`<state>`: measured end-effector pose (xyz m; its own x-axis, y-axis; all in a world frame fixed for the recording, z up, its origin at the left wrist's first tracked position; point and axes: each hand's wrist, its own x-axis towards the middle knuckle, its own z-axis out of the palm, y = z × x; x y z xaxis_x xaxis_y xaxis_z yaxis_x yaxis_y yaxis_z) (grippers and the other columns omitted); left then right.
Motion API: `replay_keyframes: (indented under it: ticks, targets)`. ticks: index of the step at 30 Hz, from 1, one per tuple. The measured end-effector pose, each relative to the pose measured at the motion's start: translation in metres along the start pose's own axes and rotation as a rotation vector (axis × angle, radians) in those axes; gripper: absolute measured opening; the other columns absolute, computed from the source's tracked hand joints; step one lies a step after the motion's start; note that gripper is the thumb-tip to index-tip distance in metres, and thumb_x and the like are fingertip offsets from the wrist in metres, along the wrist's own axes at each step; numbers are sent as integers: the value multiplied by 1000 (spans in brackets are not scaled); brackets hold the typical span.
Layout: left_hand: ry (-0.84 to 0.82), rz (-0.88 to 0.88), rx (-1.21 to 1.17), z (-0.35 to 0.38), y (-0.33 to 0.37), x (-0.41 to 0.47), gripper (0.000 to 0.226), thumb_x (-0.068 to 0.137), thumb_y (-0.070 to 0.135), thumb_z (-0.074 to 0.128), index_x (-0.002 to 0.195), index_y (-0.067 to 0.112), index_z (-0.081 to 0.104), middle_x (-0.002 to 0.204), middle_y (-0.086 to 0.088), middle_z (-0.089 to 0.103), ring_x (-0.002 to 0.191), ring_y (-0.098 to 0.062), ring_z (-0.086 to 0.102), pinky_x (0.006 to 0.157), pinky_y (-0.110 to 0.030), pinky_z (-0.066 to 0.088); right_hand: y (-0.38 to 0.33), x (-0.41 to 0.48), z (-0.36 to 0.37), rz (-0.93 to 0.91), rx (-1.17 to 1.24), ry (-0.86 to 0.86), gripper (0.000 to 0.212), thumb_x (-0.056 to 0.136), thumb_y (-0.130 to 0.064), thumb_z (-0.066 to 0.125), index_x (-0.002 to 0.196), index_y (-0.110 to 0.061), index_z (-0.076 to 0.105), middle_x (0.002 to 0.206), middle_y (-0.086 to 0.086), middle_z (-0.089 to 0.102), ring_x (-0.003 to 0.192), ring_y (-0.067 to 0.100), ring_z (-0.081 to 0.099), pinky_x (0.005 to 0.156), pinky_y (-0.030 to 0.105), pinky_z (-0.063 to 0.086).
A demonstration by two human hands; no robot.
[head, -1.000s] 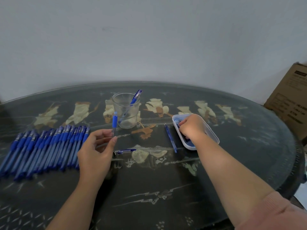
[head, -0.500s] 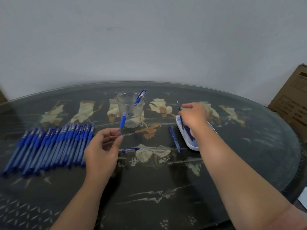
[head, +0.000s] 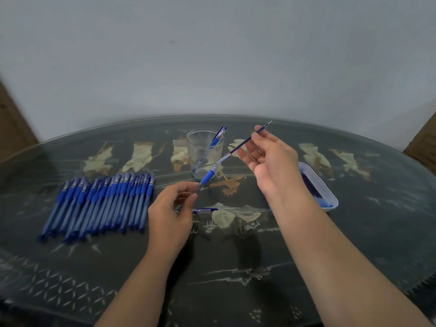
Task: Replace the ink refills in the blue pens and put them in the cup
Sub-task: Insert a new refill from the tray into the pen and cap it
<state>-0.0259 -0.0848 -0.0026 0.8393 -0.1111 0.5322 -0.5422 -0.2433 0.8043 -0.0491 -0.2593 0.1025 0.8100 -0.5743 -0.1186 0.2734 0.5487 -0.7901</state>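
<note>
- a pen barrel (head: 207,177) with a blue grip is held tilted above the worktop, just in front of the glass cup; its lower end is pinched between the thumb and fingers of the left hand (head: 172,208).
- an ink refill (head: 245,141) is held in line with the barrel, metal tip pointing up and away; its clear lower end meets the grip end of the barrel, and how far it is seated cannot be told.
- the refill is pinched near its upper part by the fingertips of the right hand (head: 271,161), palm turned towards the camera.
- the glass cup (head: 204,154) stands upright on the worktop; one blue pen (head: 218,136) is leaned inside it, cap end above the rim.
- a row of blue pens (head: 106,204) is laid side by side to the left, well apart from the cup.
- a loose pen part (head: 205,211) is seen lying flat just beside the left hand.
- a white tray (head: 330,199) holding blue refills (head: 309,185) is placed to the right, partly hidden by the right forearm.
- the worktop (head: 236,267) is dark, glass-covered, with pale inlaid figures.
</note>
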Motion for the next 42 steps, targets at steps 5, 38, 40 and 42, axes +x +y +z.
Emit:
replay_keyframes:
  ticks: [5, 38, 40, 42]
  targets:
    - [-8, -3, 4, -1, 1, -1, 33, 84, -4, 68, 99, 26, 67, 95, 14, 67, 89, -1, 64, 79, -6, 46, 1, 0, -1, -27, -57, 15, 17, 93, 4, 60, 92, -9, 69, 82, 5, 62, 71, 15, 63, 63, 32, 60]
    - [129, -175, -107, -8, 1, 2, 25, 90, 0, 63, 103, 21, 66, 96, 9, 68, 90, 4, 63, 78, -5, 45, 63, -23, -1, -304, -1103, -386, 20, 90, -18, 70, 109, -24, 73, 85, -4, 66, 80, 9, 62, 75, 24, 53]
    - [150, -183, -117, -9, -1, 2, 25, 91, 1, 62, 103, 23, 65, 97, 9, 68, 91, 2, 63, 79, -7, 46, 74, -23, -7, -320, -1392, -476, 24, 86, -26, 74, 110, -27, 73, 90, -9, 57, 89, 6, 55, 80, 20, 46]
    - [164, -192, -126, -9, -2, 2, 25, 91, 2, 62, 104, 23, 65, 97, 9, 68, 91, 1, 63, 80, -8, 47, 85, -24, -11, -334, -1636, -547, 28, 84, -37, 74, 112, -31, 72, 99, -5, 47, 108, 17, 46, 95, 30, 43]
